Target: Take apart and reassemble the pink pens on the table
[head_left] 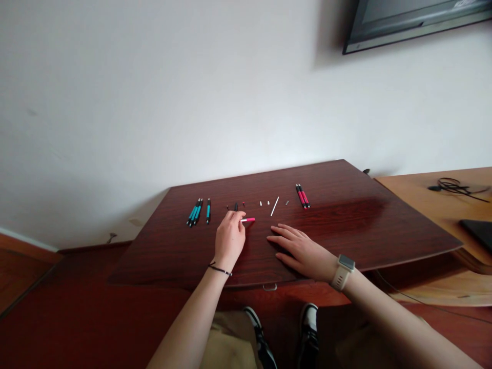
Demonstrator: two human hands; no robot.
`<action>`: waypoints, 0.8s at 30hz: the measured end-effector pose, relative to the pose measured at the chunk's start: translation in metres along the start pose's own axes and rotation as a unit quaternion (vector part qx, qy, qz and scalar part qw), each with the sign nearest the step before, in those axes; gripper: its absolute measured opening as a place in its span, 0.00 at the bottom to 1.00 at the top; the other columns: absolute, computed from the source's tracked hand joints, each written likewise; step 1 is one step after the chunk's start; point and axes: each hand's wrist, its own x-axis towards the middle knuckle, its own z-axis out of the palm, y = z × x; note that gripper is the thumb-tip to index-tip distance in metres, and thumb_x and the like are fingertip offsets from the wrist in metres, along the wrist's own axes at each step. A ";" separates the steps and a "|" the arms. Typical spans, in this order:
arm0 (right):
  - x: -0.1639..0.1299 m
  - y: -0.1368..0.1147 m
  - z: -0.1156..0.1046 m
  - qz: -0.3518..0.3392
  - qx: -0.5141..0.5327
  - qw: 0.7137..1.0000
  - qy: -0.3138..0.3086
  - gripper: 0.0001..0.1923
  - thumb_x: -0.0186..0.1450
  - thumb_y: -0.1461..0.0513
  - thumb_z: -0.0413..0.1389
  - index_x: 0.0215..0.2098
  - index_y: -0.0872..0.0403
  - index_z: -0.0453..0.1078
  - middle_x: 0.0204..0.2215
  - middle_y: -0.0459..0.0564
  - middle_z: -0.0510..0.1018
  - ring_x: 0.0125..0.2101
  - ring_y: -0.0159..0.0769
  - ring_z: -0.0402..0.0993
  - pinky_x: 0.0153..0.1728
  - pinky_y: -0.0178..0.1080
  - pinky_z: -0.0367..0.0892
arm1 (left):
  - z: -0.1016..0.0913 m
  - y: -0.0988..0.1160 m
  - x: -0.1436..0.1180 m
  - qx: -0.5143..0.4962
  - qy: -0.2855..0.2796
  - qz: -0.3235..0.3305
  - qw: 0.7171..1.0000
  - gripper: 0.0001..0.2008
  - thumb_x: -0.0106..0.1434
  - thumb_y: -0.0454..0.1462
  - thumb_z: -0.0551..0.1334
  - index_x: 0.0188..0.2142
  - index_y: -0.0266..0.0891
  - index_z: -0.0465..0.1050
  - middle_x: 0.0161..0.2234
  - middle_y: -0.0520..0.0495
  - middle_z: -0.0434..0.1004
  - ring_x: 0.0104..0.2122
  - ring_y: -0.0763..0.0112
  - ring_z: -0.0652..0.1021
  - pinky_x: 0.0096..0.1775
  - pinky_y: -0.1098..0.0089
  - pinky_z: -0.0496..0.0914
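Nearest: two shoes [284, 328] below the table edge. Dark wooden table [346, 225]. Left hand [229, 237], cord bracelet at the wrist, fingers curled around one end of a pink pen barrel [248, 220] that lies on the table and sticks out to the right. Right hand [302, 249], watch [343, 271] at the wrist, open and flat on the table, palm down, holding nothing. Beyond the hands, a row from left to right: teal pens [198, 211], small dark pen parts [236, 206], small pale bits [264, 203], a thin white refill [274, 206], two red pens [302, 196]. Far right: lighter side table with black cable [453, 186]. Behind: white wall, screen corner [415, 20].
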 end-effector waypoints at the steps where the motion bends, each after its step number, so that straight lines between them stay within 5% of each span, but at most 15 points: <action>1: 0.000 0.000 0.000 0.002 0.001 1.000 0.001 0.25 0.76 0.56 0.56 0.70 0.48 0.69 0.73 0.57 0.66 0.74 0.51 0.57 0.73 0.60 0.58 | 0.000 0.000 -0.001 -0.004 -0.001 -0.002 1.000 0.17 0.69 0.25 0.58 0.49 0.44 0.78 0.48 0.44 0.81 0.47 0.60 0.83 0.51 0.62 0.78; 12: 0.026 0.003 -0.006 0.056 0.050 0.994 0.077 0.15 0.75 0.61 0.56 0.57 0.52 0.77 0.53 0.55 0.84 0.56 0.44 0.79 0.62 0.48 0.71 | 0.001 0.010 0.009 -0.147 0.074 -0.006 0.986 0.15 0.69 0.27 0.60 0.51 0.42 0.77 0.46 0.45 0.82 0.46 0.64 0.82 0.50 0.64 0.78; 17: 0.036 0.006 -0.002 0.125 0.094 0.979 0.131 0.17 0.72 0.63 0.59 0.58 0.50 0.76 0.50 0.52 0.85 0.47 0.41 0.83 0.52 0.42 0.75 | 0.001 0.016 0.007 -0.167 0.045 0.012 0.985 0.21 0.67 0.23 0.58 0.54 0.42 0.76 0.47 0.45 0.83 0.49 0.64 0.82 0.54 0.62 0.77; 24: 0.046 0.000 0.000 0.112 0.167 0.966 0.161 0.17 0.71 0.62 0.61 0.57 0.50 0.77 0.43 0.49 0.86 0.38 0.36 0.82 0.45 0.39 0.75 | 0.006 0.021 0.005 -0.173 0.010 0.018 0.985 0.23 0.66 0.23 0.58 0.55 0.43 0.76 0.47 0.46 0.83 0.48 0.63 0.83 0.56 0.60 0.77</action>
